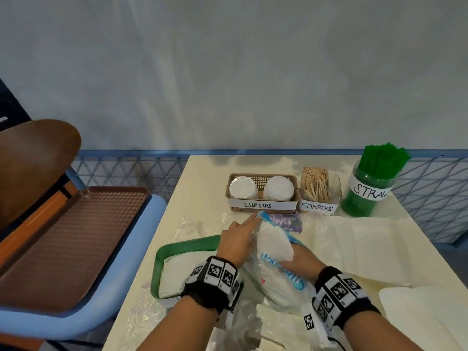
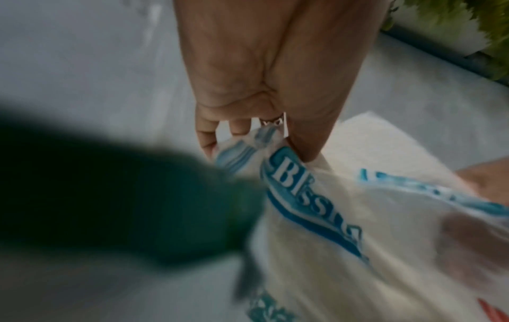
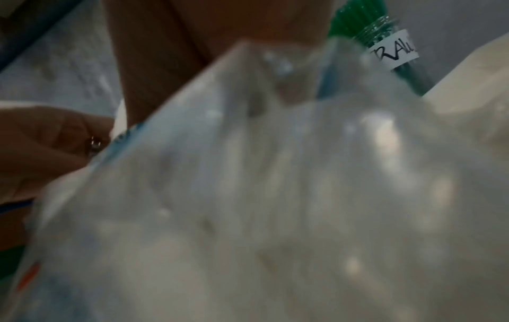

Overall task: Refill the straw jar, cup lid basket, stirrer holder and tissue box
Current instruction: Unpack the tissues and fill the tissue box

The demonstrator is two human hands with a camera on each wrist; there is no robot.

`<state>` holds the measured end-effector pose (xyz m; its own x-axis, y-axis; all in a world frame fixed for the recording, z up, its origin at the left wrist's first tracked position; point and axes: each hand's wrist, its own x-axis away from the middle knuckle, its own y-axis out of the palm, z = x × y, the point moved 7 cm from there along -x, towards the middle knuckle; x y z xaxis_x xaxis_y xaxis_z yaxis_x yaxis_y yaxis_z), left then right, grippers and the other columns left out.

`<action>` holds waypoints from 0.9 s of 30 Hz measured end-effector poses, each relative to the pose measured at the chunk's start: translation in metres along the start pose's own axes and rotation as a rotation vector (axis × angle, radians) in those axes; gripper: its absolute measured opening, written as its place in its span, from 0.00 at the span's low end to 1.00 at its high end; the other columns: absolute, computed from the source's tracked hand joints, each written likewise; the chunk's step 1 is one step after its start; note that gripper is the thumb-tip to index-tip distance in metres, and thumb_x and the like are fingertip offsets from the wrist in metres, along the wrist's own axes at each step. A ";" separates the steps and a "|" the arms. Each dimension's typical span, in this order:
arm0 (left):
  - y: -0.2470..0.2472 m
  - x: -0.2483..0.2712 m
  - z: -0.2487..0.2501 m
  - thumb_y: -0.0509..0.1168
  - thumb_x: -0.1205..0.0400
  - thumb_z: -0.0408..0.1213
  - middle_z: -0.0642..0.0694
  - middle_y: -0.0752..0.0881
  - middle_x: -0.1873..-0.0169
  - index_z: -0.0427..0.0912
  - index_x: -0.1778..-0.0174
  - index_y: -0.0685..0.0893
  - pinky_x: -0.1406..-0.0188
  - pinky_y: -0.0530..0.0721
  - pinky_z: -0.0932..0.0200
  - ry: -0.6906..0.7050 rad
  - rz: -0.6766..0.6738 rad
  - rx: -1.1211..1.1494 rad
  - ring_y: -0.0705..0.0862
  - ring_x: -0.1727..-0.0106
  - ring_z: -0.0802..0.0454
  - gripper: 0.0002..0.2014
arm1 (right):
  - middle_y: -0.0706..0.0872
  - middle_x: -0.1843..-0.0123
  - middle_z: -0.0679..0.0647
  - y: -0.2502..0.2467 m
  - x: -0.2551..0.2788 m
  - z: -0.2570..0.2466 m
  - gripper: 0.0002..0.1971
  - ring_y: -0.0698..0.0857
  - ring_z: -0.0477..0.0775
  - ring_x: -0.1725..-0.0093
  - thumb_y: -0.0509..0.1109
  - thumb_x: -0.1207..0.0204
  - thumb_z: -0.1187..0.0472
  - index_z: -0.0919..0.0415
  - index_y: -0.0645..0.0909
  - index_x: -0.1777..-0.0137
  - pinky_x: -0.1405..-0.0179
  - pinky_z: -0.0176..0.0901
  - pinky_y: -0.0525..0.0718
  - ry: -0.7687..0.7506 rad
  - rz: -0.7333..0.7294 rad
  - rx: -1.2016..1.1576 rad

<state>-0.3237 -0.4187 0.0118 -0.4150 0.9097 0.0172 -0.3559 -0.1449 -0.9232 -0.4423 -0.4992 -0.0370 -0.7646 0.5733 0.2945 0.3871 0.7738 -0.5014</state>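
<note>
A clear tissue pack bag (image 1: 283,277) with blue print lies at the middle of the table. My left hand (image 1: 249,224) pinches the bag's open edge (image 2: 264,135) and holds it up. My right hand (image 1: 291,257) reaches into the bag mouth and grips a white tissue stack (image 1: 273,239), its fingers hidden under the tissues. The green tissue box (image 1: 162,252), left of the bag, holds white tissues. Behind stand the cup lid basket (image 1: 260,206), the stirrer holder (image 1: 319,206) and the straw jar (image 1: 367,193) with green straws. In the right wrist view the blurred bag (image 3: 275,196) fills most of the picture.
Large white paper sheets (image 1: 367,244) cover the table's right side. Clear empty wrappers (image 1: 141,312) lie at the front left. A purple packet (image 1: 288,221) sits before the basket. A brown tray (image 1: 71,239) rests on a blue chair at the left.
</note>
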 end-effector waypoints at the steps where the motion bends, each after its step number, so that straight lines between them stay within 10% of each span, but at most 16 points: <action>1: 0.000 0.000 -0.003 0.57 0.22 0.27 0.56 0.66 0.21 0.56 0.24 0.65 0.40 0.74 0.46 -0.013 -0.018 0.001 0.75 0.38 0.42 0.31 | 0.83 0.47 0.52 -0.002 0.002 -0.001 0.19 0.82 0.53 0.45 0.74 0.31 0.67 0.61 0.80 0.40 0.48 0.38 0.75 -0.021 0.006 -0.078; 8: 0.004 0.002 -0.012 0.55 0.20 0.29 0.42 0.85 0.43 0.42 0.38 0.78 0.33 0.64 0.52 -0.120 -0.094 -0.059 0.79 0.38 0.43 0.16 | 0.91 0.53 0.57 -0.009 0.007 -0.003 0.24 0.89 0.54 0.53 0.75 0.41 0.76 0.64 0.81 0.43 0.56 0.41 0.86 -0.063 0.021 -0.676; 16: 0.014 0.003 -0.018 0.56 0.24 0.24 0.43 0.86 0.43 0.51 0.22 0.63 0.31 0.63 0.53 -0.098 -0.151 -0.112 0.81 0.39 0.43 0.33 | 0.91 0.50 0.57 -0.037 0.004 -0.002 0.27 0.88 0.57 0.47 0.82 0.42 0.66 0.63 0.80 0.41 0.58 0.43 0.88 -0.065 0.165 -0.995; 27: 0.024 0.004 -0.017 0.61 0.22 0.29 0.46 0.81 0.33 0.50 0.23 0.65 0.25 0.56 0.47 -0.086 -0.235 -0.197 0.78 0.32 0.46 0.30 | 0.86 0.45 0.53 -0.065 0.009 0.022 0.10 0.84 0.53 0.47 0.64 0.22 0.69 0.57 0.79 0.45 0.57 0.46 0.89 0.009 0.404 -1.314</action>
<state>-0.3194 -0.4123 -0.0169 -0.4133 0.8717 0.2634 -0.2849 0.1509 -0.9466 -0.4862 -0.5502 -0.0197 -0.4814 0.8154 0.3216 0.7825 0.2345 0.5768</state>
